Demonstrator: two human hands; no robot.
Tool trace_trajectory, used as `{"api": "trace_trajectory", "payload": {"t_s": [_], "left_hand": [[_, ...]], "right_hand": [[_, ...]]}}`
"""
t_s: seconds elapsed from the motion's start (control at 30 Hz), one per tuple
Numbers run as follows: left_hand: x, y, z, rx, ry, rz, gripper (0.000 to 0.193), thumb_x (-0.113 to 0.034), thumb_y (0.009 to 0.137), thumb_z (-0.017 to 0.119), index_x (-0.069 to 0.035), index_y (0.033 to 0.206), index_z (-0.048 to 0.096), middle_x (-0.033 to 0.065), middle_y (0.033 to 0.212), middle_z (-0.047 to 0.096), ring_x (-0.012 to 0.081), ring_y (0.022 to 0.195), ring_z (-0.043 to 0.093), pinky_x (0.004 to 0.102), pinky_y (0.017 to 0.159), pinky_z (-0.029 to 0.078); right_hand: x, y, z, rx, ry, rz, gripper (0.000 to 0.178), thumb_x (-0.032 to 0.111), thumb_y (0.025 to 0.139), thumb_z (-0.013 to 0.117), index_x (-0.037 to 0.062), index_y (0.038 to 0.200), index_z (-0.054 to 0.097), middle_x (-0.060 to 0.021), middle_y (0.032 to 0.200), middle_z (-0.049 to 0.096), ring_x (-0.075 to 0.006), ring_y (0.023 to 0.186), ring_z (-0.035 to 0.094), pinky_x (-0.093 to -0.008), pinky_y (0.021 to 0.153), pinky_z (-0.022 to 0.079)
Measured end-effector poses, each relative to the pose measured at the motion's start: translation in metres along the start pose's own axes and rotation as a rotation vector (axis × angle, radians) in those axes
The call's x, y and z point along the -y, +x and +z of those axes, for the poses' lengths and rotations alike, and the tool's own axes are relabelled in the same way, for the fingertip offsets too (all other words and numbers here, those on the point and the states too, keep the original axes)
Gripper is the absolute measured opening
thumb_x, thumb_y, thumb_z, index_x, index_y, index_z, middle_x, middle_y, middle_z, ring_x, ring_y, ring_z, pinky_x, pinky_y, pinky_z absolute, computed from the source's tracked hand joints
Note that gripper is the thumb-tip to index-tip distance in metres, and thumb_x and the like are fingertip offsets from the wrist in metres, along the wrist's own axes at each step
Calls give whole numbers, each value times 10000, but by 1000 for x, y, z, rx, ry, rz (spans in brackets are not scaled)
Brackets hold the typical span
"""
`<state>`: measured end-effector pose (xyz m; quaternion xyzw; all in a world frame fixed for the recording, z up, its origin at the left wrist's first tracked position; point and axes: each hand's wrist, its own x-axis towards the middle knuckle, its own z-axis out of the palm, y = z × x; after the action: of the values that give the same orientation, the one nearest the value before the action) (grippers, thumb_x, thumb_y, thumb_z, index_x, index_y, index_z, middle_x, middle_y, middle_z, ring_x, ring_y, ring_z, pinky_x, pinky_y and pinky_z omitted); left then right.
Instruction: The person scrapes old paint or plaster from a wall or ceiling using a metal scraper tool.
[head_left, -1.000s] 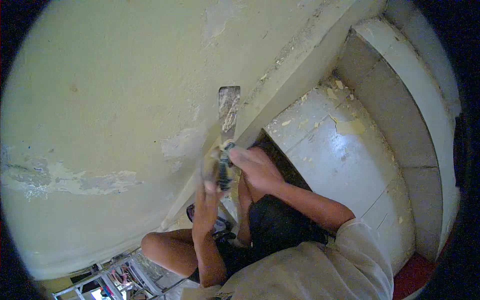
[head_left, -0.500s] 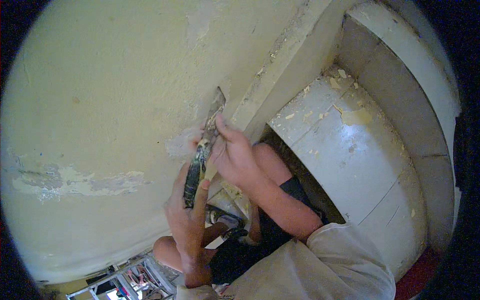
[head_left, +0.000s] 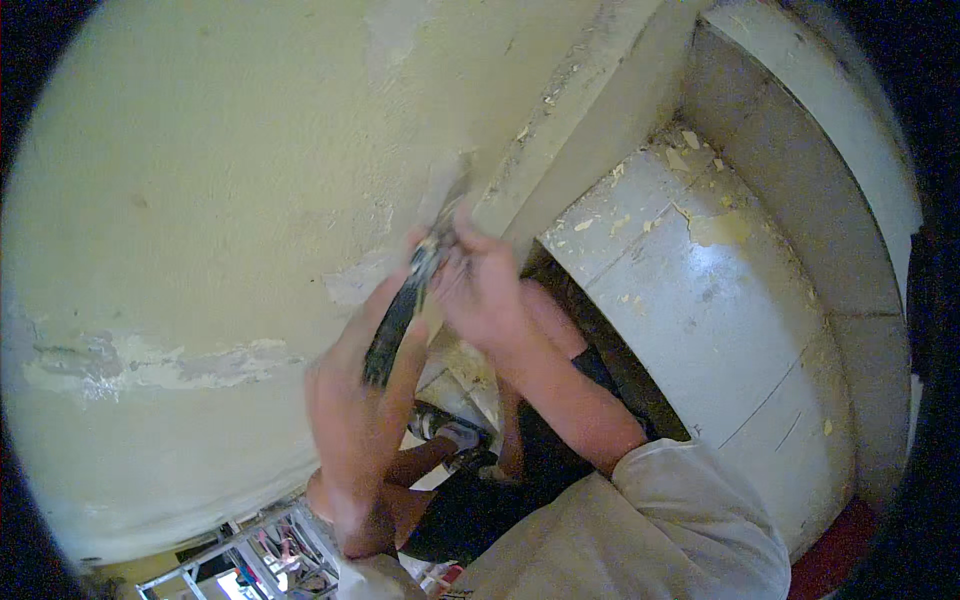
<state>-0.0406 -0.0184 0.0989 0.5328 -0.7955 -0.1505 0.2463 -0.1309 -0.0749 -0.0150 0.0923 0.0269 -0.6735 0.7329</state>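
Observation:
Both my hands are on a scraper (head_left: 394, 332) with a dark, worn handle, held up against the yellowish wall (head_left: 200, 220). My left hand (head_left: 345, 405) is closed round the handle. Higher up, my right hand (head_left: 485, 285) grips the scraper near the base of its blade, the thumb lying along it. The blade is smeared by motion, and its tip is at the wall beside the raised ledge. Close to it, a pale patch (head_left: 360, 280) shows where paint has come off.
On the right is a pale tiled step (head_left: 730, 350) strewn with paint flakes (head_left: 690, 150). A raised ledge (head_left: 560, 110) runs up the wall. Another peeled strip (head_left: 160, 365) marks the wall at left. A metal ladder (head_left: 240, 560) stands at the lower left. My legs are folded below.
The scraper's blade has moved up and to the right along the wall, with my right hand following. My left hand has shifted slightly left and now looks larger. Both keep their grip.

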Motion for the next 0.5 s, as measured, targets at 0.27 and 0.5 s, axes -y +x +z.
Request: {"api": "trace_trajectory", "payload": {"t_s": [0.27,0.5], "left_hand": [[-6,-9,2,52,-4,-64,393,-204,817,578,32,1123,507,199,874,619,247,753,640,308,643,486],[6,-25,30,215,-480,-500,494,-147,835,533,6,1271,357,162,907,574,134,575,479,244,564,440]], "right_hand": [[3,-8,0,30,-14,77,192,245,904,419,76,937,502,-76,798,596,-194,730,592,-332,686,494],[7,-1,-20,-64,-165,-64,180,258,907,423,93,940,487,-67,782,594,-189,699,600,-329,657,499]]}}
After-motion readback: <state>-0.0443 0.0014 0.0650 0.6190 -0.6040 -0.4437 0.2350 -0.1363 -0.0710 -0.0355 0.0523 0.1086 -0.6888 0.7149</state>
